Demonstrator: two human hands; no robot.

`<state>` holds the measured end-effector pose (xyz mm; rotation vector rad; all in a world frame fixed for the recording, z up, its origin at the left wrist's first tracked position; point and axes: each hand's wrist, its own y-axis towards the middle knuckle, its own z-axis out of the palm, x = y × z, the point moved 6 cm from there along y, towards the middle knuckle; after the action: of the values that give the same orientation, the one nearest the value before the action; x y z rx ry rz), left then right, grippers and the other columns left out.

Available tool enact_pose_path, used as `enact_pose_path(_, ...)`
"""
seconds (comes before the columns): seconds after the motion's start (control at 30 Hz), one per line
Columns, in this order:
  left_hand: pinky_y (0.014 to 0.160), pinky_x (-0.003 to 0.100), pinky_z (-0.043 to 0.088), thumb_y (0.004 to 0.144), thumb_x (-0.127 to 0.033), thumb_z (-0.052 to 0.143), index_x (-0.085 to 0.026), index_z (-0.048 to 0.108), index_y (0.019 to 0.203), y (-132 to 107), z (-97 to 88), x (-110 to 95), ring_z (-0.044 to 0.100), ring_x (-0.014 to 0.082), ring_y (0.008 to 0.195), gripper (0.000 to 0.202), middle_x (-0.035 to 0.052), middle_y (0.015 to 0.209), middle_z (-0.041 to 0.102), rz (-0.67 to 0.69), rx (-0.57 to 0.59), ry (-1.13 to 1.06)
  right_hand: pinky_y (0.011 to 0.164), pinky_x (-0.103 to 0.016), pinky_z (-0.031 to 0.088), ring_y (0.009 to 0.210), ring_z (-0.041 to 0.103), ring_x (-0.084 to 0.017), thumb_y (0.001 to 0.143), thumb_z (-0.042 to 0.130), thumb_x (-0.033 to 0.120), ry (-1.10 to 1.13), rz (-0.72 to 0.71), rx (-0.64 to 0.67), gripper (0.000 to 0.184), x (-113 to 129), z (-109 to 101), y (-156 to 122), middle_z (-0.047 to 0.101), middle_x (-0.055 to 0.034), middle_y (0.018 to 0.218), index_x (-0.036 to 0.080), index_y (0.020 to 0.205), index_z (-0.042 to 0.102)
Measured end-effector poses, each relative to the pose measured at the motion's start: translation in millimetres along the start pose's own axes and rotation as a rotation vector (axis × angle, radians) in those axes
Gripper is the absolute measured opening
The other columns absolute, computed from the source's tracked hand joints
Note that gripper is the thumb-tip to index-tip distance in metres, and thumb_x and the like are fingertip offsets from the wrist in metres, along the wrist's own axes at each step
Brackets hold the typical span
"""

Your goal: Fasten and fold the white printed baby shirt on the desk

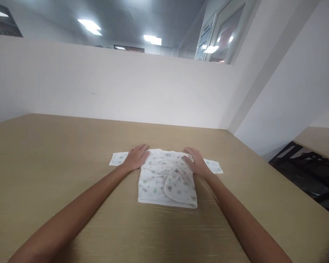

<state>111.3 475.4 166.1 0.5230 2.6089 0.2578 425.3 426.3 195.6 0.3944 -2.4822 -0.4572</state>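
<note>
- Shirt (155, 175): face up on counter (71, 146), sleeves (118, 158) outspread.
- Left hand (137, 157), right hand (194, 160): grip spread loosely over the sleeve tops, nothing visibly pinched.
- Risk: uneven sideways pressure could wrinkle the front flap (178, 188).

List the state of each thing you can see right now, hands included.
White printed shirt: spread out on the table, body toward the wearer of the camera.
Sleeves: stretched out to both sides.
Front flap: lying over the front, curved edge showing.
Left hand: open, resting where one sleeve joins the body.
Right hand: open, resting at the other join.
Ceiling lights: lit.
</note>
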Motion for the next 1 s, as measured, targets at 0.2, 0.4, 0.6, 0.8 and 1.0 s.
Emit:
enact_pose_path(0.2, 0.11, 0.049, 0.038, 0.096, -0.049, 0.049, -0.02, 0.053, 0.138, 6.5, -3.7, 14.5, 0.052, 0.0296, 0.123, 0.052, 0.011, 0.125, 0.059, -0.013, -0.071, 0.03, 0.109, -0.045, 0.033, 0.127, 0.046, -0.029, 0.095, 0.052, 0.037, -0.197, 0.251, 0.107, 0.038, -45.3, 9.8, 2.8, 0.06, -0.0086, 0.13, 0.019, 0.126, 0.065)
enact_pose_path(0.4, 0.093, 0.037, 0.045, 0.088, -0.049, 0.058, -0.018, 0.06, 0.091, 9.1, -7.7, 12.5, 0.058, 0.0243, 0.101, 0.031, 0.0079, 0.101, 0.06, 0.028, -0.035, -0.043, 0.084, -0.032, 0.04, 0.097, 0.057, -0.024, 0.085, 0.062, 0.048, -0.146, 0.217, 0.225, 0.031, -35.9, -10.1, 4.0, 0.066, -0.0064, 0.098, 0.016, 0.087, 0.065)
enact_pose_path(0.6, 0.067, 0.032, 0.035, 0.099, -0.047, 0.039, -0.02, 0.044, 0.092, 11.2, -27.9, 4.9, 0.055, 0.0212, 0.078, 0.029, 0.0038, 0.084, 0.059, 0.022, 0.001, 0.024, 0.076, -0.028, 0.039, 0.087, 0.057, -0.019, 0.082, 0.065, 0.057, 0.035, 0.154, 0.182, 0.04, -21.8, -46.6, 7.3, 0.065, -0.0013, 0.096, 0.018, 0.09, 0.062)
enact_pose_path(0.8, 0.064, 0.028, 0.033, 0.093, -0.062, 0.048, -0.021, 0.053, 0.096, 5.5, -77.1, 5.8, 0.055, 0.0182, 0.075, 0.041, 0.0012, 0.085, 0.062, 0.061, 0.17, -0.021, 0.064, -0.027, 0.032, 0.07, 0.047, -0.015, 0.09, 0.06, 0.06, -0.048, 0.171, 0.14, 0.049, -16.2, -66.1, 5.1, 0.053, 0.0001, 0.074, 0.016, 0.072, 0.05)
enact_pose_path(1.0, 0.066, 0.026, 0.036, 0.092, -0.055, 0.048, -0.019, 0.055, 0.085, -14.1, -95.7, 21.4, 0.056, 0.0183, 0.077, 0.037, 0.0027, 0.087, 0.062, 0.079, 0.423, -0.055, 0.061, -0.028, 0.03, 0.064, 0.043, -0.015, 0.097, 0.05, 0.062, -0.099, 0.13, 0.033, 0.051, -16.6, -70.9, 5.6, 0.049, -0.0003, 0.068, 0.017, 0.073, 0.043)
